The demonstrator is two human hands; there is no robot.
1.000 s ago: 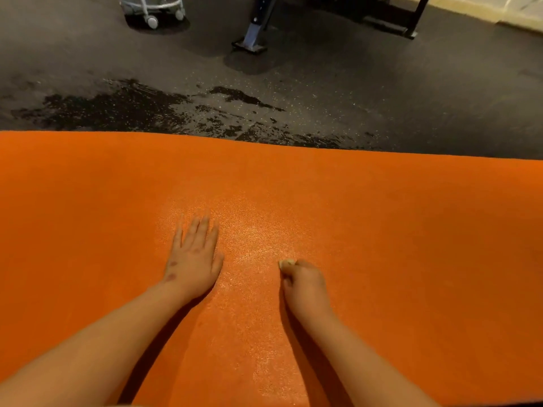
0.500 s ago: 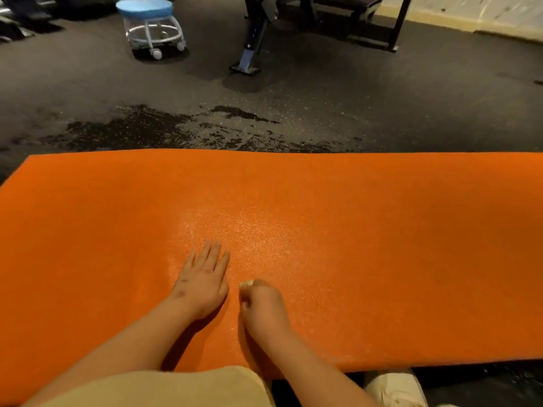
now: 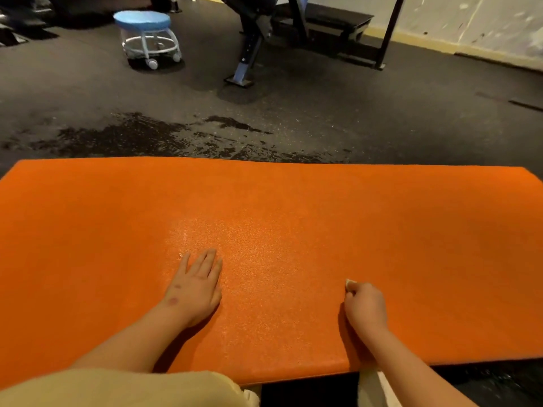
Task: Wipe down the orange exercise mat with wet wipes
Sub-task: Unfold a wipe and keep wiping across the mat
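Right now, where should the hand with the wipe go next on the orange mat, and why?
Probably slide the right hand, gripping the wipe, rightward. The orange mat glistens damp between it and the flat left hand, while the stretch to the right looks dull, likely unwiped.

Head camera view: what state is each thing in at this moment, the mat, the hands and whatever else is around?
Mat: flat on the floor, with a damp sheen in the middle.
Left hand: flat on the mat, fingers straight.
Right hand: curled round a wipe, resting on the mat.
Wipe: bunched up, mostly hidden in the right hand.
Floor: dark, wet-looking patch beyond the mat.
Stool: upright on its wheels.
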